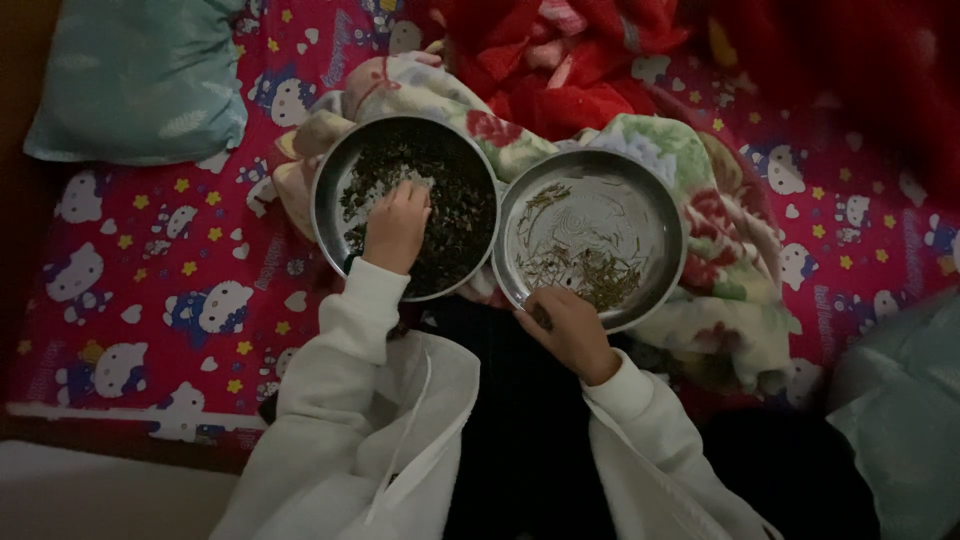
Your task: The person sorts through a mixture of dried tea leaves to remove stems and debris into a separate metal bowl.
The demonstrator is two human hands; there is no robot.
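Hands in white sleeves work over two round steel plates that sit side by side, rims touching, on a flowered blanket (720,215) spread over a red cartoon-print bedsheet (160,270). The left hand (396,226) rests inside the left plate (330,180), fingers bent down and drawn together into the heap of dark dried leaves (460,200) that fills most of it; in this dim light I cannot tell whether anything is pinched between the fingertips. The right hand (570,325) sits at the near rim of the right plate (590,190), fingers curled over its edge, gripping it. That plate is mostly bare metal, with a thin scatter of pale stems (590,270) near its front. A teal pillow (135,80) lies at the upper left.
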